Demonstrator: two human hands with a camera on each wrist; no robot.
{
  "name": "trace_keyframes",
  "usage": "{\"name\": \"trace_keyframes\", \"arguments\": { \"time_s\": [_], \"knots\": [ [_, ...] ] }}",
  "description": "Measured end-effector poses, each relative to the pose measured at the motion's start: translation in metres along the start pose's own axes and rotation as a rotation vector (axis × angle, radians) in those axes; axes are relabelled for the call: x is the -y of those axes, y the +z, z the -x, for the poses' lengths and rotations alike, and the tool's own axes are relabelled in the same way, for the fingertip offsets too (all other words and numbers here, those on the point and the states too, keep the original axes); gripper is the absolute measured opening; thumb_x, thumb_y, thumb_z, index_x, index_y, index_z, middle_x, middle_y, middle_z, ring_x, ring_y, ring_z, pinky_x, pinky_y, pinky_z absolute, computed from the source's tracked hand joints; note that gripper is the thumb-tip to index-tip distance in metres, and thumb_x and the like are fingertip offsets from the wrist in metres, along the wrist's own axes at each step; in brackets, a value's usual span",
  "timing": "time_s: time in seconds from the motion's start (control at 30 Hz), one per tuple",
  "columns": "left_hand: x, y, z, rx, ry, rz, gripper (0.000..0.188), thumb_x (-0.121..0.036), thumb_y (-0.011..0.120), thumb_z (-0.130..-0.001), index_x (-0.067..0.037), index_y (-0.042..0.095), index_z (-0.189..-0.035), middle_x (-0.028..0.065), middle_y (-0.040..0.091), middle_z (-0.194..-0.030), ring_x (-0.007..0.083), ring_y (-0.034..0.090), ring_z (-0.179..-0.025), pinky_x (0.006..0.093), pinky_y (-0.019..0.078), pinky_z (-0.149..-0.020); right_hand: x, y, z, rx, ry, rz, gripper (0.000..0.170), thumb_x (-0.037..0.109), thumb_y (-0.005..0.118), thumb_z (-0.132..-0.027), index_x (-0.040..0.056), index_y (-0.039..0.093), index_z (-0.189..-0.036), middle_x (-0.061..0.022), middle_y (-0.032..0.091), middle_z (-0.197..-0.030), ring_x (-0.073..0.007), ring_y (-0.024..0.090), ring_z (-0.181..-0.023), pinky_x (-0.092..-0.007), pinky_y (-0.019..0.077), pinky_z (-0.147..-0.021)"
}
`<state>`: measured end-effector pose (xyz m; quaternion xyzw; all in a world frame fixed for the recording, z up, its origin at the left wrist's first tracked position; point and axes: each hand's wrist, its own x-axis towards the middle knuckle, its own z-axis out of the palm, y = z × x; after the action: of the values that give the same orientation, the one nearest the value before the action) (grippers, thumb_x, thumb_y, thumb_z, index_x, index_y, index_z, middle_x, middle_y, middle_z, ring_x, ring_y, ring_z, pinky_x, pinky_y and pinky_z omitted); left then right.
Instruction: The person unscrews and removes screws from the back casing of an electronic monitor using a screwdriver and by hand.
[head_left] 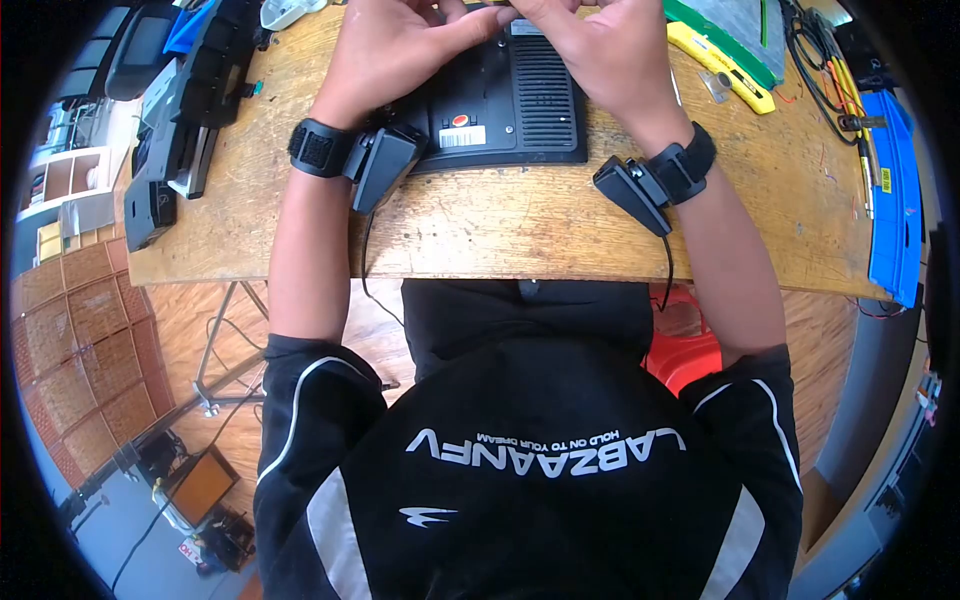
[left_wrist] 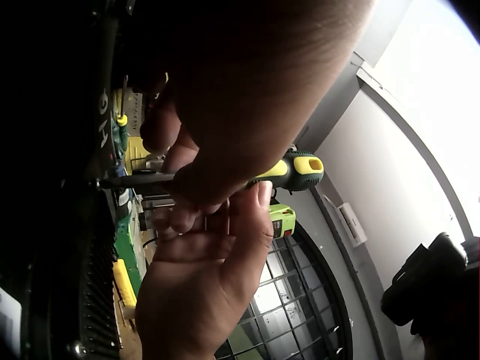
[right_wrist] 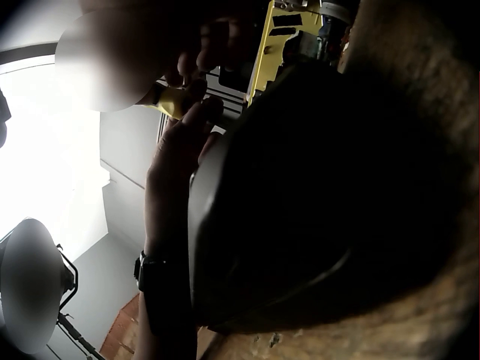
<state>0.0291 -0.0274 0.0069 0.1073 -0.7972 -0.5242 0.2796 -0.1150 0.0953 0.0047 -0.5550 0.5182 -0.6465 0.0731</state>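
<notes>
A flat black device casing [head_left: 480, 110] with ridged vents, a white barcode label and a round red-orange spot lies on the table. Over it, both hands meet around a screwdriver [left_wrist: 304, 172] with a dark green and yellow handle. Its shaft [left_wrist: 135, 181] points at a screw spot on the casing in the left wrist view. My left hand [head_left: 395, 45] holds the screwdriver low, fingers around the shaft end of the handle. My right hand [head_left: 620, 60] pinches the handle with thumb and fingers. The fingertips are partly cut off at the head view's top edge.
A yellow utility knife [head_left: 722, 68] lies right of the casing, beside a green-edged case [head_left: 735, 30]. Cables [head_left: 825, 60] and a blue tray [head_left: 893, 200] line the table's right edge. Black and grey boxes [head_left: 205, 70] stack at the left.
</notes>
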Motion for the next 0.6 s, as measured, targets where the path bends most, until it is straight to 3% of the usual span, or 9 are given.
{"name": "trace_keyframes", "arguments": {
  "time_s": [0.07, 0.3, 0.37, 0.6],
  "knots": [
    [-0.009, 0.002, 0.0, 0.004, -0.052, 0.001, 0.028, 0.0, 0.075, -0.091, 0.0, 0.068, -0.119, -0.006, 0.068, -0.095, -0.0028, 0.052, -0.071, 0.0141, 0.0422, -0.06, -0.005, 0.003, 0.002, -0.032, 0.124, -0.241, 0.016, 0.013, 0.072, -0.095, -0.0014, 0.065, -0.093, 0.0052, 0.056, -0.078, -0.0017, 0.048, -0.065, -0.0188, 0.0409, -0.059],
    [-0.006, 0.003, -0.002, 0.011, -0.059, 0.022, 0.028, 0.004, 0.072, -0.092, 0.002, 0.067, -0.119, -0.0017, 0.072, -0.097, -0.0008, 0.059, -0.077, 0.0154, 0.0481, -0.065, -0.026, -0.008, 0.001, 0.001, 0.003, -0.031, 0.017, 0.015, 0.07, -0.098, 0.0031, 0.062, -0.09, 0.0077, 0.053, -0.072, 0.0005, 0.042, -0.063, -0.0176, 0.0323, -0.055],
    [-0.006, 0.004, -0.001, 0.01, -0.054, 0.101, 0.029, 0.005, 0.072, -0.092, 0.002, 0.066, -0.121, 0.0012, 0.073, -0.101, 0.0015, 0.063, -0.08, 0.0164, 0.0511, -0.068, -0.01, -0.005, 0.0, -0.013, 0.135, -0.11, 0.015, 0.016, 0.068, -0.1, 0.0014, 0.063, -0.096, 0.0063, 0.056, -0.076, 0.0002, 0.045, -0.065, -0.0175, 0.036, -0.057],
    [0.009, 0.001, -0.003, 0.022, 0.005, 0.148, 0.036, 0.006, 0.07, -0.092, 0.001, 0.062, -0.127, 0.0037, 0.074, -0.102, 0.0043, 0.065, -0.082, 0.018, 0.0532, -0.07, -0.019, -0.002, 0.001, 0.008, 0.081, -0.197, 0.021, 0.018, 0.064, -0.102, -0.002, 0.064, -0.11, 0.0008, 0.063, -0.087, -0.0024, 0.055, -0.075, -0.0173, 0.0445, -0.064]
  ]
}}
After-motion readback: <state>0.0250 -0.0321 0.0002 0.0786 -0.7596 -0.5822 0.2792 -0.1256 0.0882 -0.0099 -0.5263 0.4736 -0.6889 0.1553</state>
